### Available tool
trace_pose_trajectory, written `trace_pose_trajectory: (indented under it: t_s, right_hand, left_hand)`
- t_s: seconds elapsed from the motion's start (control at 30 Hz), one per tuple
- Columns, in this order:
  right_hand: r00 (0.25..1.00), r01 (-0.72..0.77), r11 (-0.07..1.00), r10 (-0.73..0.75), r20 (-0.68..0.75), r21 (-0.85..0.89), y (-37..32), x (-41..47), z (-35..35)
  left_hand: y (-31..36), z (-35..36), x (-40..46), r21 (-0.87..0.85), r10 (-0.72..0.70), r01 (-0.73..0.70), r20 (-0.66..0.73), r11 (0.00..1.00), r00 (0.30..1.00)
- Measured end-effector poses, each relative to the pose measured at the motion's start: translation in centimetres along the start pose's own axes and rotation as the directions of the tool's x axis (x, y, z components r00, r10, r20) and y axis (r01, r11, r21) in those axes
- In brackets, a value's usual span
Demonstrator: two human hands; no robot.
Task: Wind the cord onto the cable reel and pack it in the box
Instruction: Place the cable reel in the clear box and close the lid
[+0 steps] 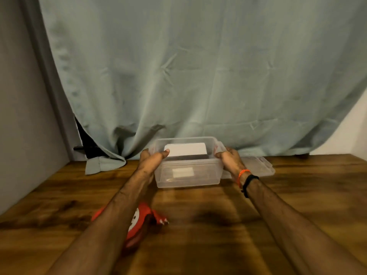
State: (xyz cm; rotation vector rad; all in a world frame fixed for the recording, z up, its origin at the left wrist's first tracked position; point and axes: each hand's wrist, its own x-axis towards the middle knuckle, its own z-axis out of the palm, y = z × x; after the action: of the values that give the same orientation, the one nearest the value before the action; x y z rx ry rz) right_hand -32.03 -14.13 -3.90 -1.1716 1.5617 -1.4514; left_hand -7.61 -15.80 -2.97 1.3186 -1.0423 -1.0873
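Both hands are on the clear plastic box (188, 175), which sits on the wooden table (297, 195) just below the middle of the frame. The left hand (153, 158) grips the box's left side, thumb hooked over the rim and touching the white block (185, 149) inside. The right hand (228, 157) is curled round the right side, fingers over the edge (there's an orange band (242, 174) and a black one (249, 184) on that wrist).

The white block fills the upper part of the box, with something dark under it that I can't make out. Something pale also shows low down through the front wall.

The box's clear lid (256, 166) lies flat on the table just right of the box, partly behind the right wrist.

The cable reel (141, 219), red with a white patch, is on the table in the lower left of the frame, mostly hidden under the left forearm, well apart from the box. Can't tell how much cord is wound on it.

A grey-green curtain (198, 66) hangs behind the table, filling the top of the frame.
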Motion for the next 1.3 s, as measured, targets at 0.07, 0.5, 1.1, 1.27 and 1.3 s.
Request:
trace_pose_trajectory:
  t_s: [0.07,0.5,1.1,1.27,1.3]
  right_hand:
    - [1.0,0.005,1.0,-0.005,-0.008,0.008,-0.3,-2.6,-1.4]
    - [0.99,-0.069,0.998,0.068,-0.126,-0.005,1.9,-17.1,-10.7]
    - [0.985,-0.156,0.981,0.146,-0.096,-0.114,3.3,-18.4,-13.2]
    - [0.984,-0.137,0.956,0.102,-0.144,-0.26,1.6,-18.2,-13.7]
    - [0.983,-0.11,0.939,0.053,-0.177,-0.327,1.1,-18.3,-13.7]
  left_hand:
    - [0.2,-0.2,-2.9,-0.004,0.031,-0.031,0.005,1.0,1.0]
    - [-3.2,1.3,-17.5,0.008,-0.048,0.048,0.137,0.999,0.989]
    - [-5.1,3.1,-18.4,0.033,-0.09,0.086,0.162,0.996,0.983]
    - [-3.5,2.1,-18.4,0.058,-0.062,0.054,0.141,0.997,0.988]
    - [-3.1,1.7,-18.4,0.059,-0.065,0.057,0.138,0.997,0.988]
